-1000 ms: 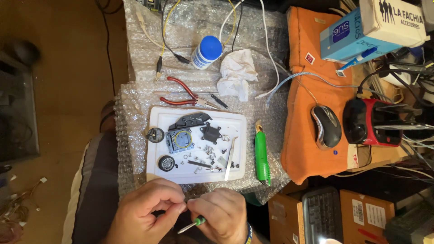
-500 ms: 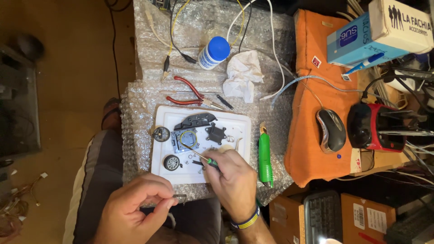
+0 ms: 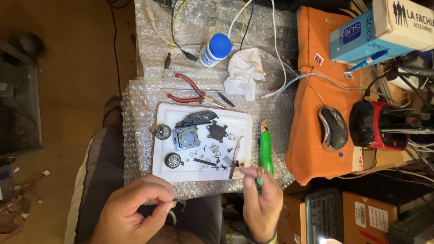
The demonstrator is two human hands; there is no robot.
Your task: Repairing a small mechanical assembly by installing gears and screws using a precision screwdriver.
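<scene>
Pulled my right hand back off the white tray, fingers pinching a small ring; left hand nearby, pinched shut on something tiny I can't make out.

1. A tiny dark part is pinched between the left hand's thumb and forefinger, below the tray; too small to identify.
2. A slim green-handled tool stands nearly upright in the right hand's fingertips, beside the tray's lower right corner.

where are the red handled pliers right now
In the head view, the red-handled pliers lie on the bubble wrap just above the white tray, below the blue-capped bottle.
</scene>
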